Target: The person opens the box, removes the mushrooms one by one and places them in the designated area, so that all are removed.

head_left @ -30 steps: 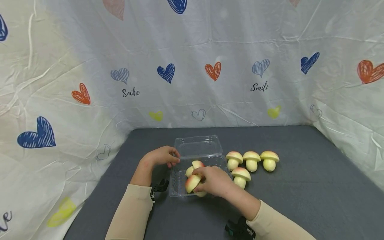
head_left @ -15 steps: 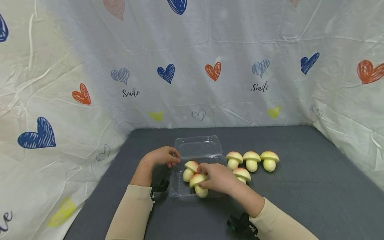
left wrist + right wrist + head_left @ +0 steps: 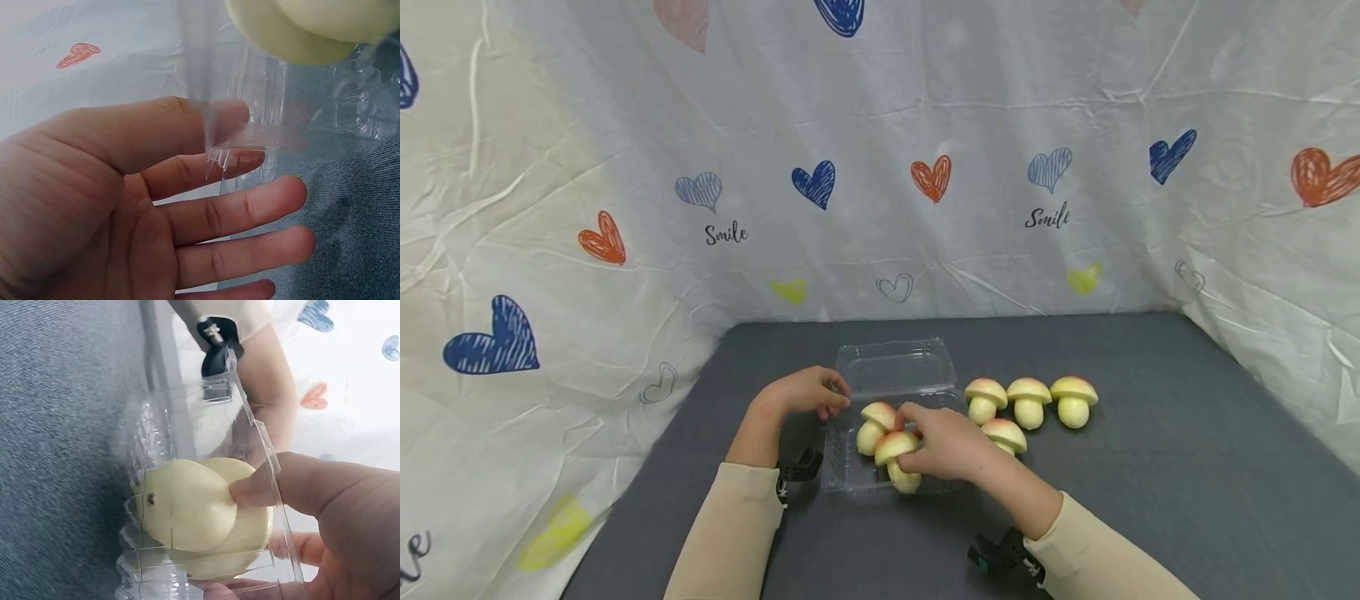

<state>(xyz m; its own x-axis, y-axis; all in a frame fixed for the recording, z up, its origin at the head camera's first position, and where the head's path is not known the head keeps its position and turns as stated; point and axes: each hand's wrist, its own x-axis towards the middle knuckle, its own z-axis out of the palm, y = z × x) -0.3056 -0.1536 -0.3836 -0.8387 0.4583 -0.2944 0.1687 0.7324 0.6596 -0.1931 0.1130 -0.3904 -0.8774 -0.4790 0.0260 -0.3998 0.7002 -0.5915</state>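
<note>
A clear plastic clamshell box (image 3: 850, 479) lies with its lid (image 3: 895, 365) folded back. Inside, one pale yellow mushroom (image 3: 871, 437) with a reddish cap sits at the left, and a second mushroom (image 3: 904, 481) is just in front, its stem toward me. My right hand (image 3: 951, 446) holds this second mushroom; in the right wrist view the thumb (image 3: 253, 489) presses by its stem and other fingers lie behind the clear wall. My left hand (image 3: 808, 390) pinches the box's left rim between thumb (image 3: 228, 119) and index finger, the other fingers spread below.
Right of the box stand several more mushrooms (image 3: 1073, 404) on the dark grey tabletop (image 3: 1150, 483), the nearest one (image 3: 1004, 435) partly behind my right hand. A white curtain (image 3: 865, 242) with printed hearts hangs behind the table.
My right hand has turned its mushroom from cap-left to stem toward me and set back slightly right. The other mushroom in the box has shifted a little left. The left hand stays put.
</note>
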